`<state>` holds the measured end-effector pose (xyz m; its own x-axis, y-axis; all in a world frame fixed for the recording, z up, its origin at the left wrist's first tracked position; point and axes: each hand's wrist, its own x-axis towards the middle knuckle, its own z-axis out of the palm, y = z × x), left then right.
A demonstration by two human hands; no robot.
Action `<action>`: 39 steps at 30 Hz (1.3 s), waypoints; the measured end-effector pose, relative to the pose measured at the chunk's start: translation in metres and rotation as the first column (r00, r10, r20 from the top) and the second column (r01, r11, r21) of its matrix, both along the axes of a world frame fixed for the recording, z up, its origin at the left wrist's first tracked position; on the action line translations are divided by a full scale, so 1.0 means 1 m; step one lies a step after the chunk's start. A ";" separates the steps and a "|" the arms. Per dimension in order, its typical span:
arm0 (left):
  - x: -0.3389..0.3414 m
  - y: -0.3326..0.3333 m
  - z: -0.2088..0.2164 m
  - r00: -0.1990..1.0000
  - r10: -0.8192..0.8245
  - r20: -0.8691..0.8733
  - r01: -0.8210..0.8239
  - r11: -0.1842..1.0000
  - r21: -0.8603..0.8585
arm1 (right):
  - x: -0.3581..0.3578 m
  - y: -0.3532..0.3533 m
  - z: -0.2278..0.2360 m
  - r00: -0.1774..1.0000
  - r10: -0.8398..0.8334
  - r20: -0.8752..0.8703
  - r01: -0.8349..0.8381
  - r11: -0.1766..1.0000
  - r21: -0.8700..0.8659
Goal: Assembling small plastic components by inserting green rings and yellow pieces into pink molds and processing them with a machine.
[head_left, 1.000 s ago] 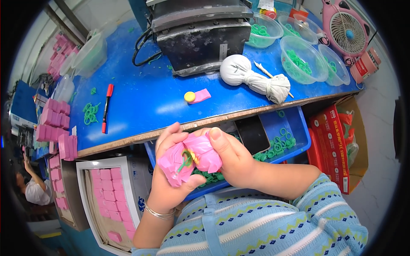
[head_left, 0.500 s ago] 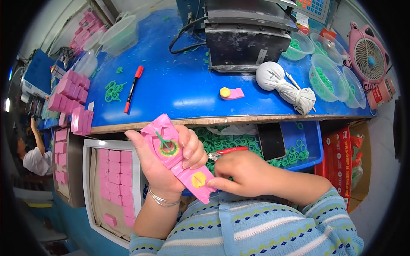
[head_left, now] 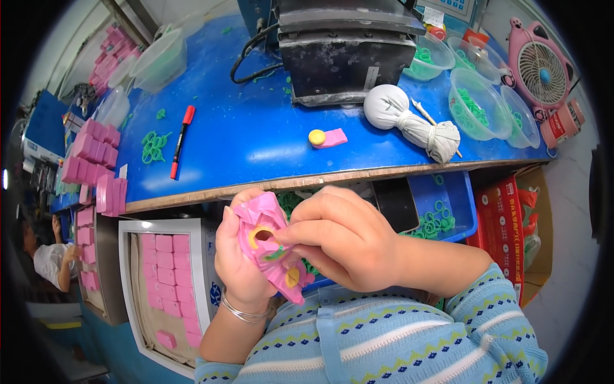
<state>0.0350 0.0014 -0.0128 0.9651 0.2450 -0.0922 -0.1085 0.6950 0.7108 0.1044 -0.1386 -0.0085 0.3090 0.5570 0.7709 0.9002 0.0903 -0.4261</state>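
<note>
A soft pink two-part mold (head_left: 261,210) lies in my left hand (head_left: 242,272), whose fingers and thumb wrap its edge. It is spread open, showing a yellow-rimmed hole and a yellow round patch (head_left: 292,277) on the lower half. My right hand (head_left: 358,246) is over the mold, thumb and fingers pinched beside the hole. A bit of green ring (head_left: 276,254) shows under those fingertips; the rest is hidden. Beneath my right hand a blue tray (head_left: 472,205) holds many green rings (head_left: 437,221) and a black phone-like slab (head_left: 394,203).
On the blue table (head_left: 243,141) lie a red-and-black marker (head_left: 183,142), a pink strip with a yellow disc (head_left: 329,138) and a tied white cloth bundle (head_left: 409,118). A black machine (head_left: 345,67) stands behind. Pink blocks fill a framed tray (head_left: 167,275) at left; a pink fan (head_left: 542,70) stands right.
My right hand has moved left and up from the mold's lower end to its hole, pinching at the green ring. The red-handled tool has gone from sight. The view has shifted slightly.
</note>
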 end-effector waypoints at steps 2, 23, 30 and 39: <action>0.001 0.003 -0.009 0.999 0.020 0.025 -0.021 0.999 0.035 | -0.006 0.000 0.000 0.989 0.024 -0.149 -0.020 0.999 0.026; -0.002 0.004 -0.004 0.984 -0.085 0.157 0.072 0.994 0.086 | -0.011 -0.008 -0.008 0.924 0.022 -0.382 -0.009 0.999 0.036; -0.011 -0.004 0.001 0.995 0.023 0.098 -0.063 0.904 0.424 | -0.013 0.000 0.002 0.934 0.088 -0.346 -0.069 0.995 0.069; 0.001 0.004 0.006 0.964 -0.025 0.265 -0.236 0.386 0.892 | -0.022 -0.011 0.009 0.964 0.010 -0.266 -0.021 0.999 -0.042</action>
<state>0.0362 0.0052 -0.0069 0.8840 0.1557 0.4408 -0.3568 -0.3845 0.8514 0.0821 -0.1496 0.0001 0.4901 0.5947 0.6373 0.7530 0.0793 -0.6532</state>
